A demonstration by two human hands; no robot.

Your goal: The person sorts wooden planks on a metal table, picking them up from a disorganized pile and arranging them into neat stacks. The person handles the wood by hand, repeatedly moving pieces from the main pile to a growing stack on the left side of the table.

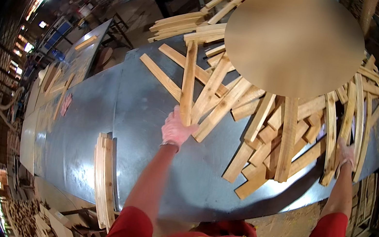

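Note:
My left hand (179, 128), in a pinkish glove, is closed round the near end of a wooden strip (189, 79) that points away from me. Other strips fan out beside it, one wooden slat (213, 90) just to its right. Far to the right, my gloved right hand (347, 153) is closed at the near part of another wooden slat (348, 115); its fingers are partly hidden. Between my hands lies a loose, crisscrossed pile of wooden pieces (287, 143), some short, some long. A large blurred oval hides the far part of the pile.
The pile rests on a grey metal-topped table (82, 117). A neat stack of strips (103, 174) lies at its near left edge, and a pink glove or cloth (66, 104) farther left. More stacked strips (179, 24) are at the back. A second table (84, 49) stands far left.

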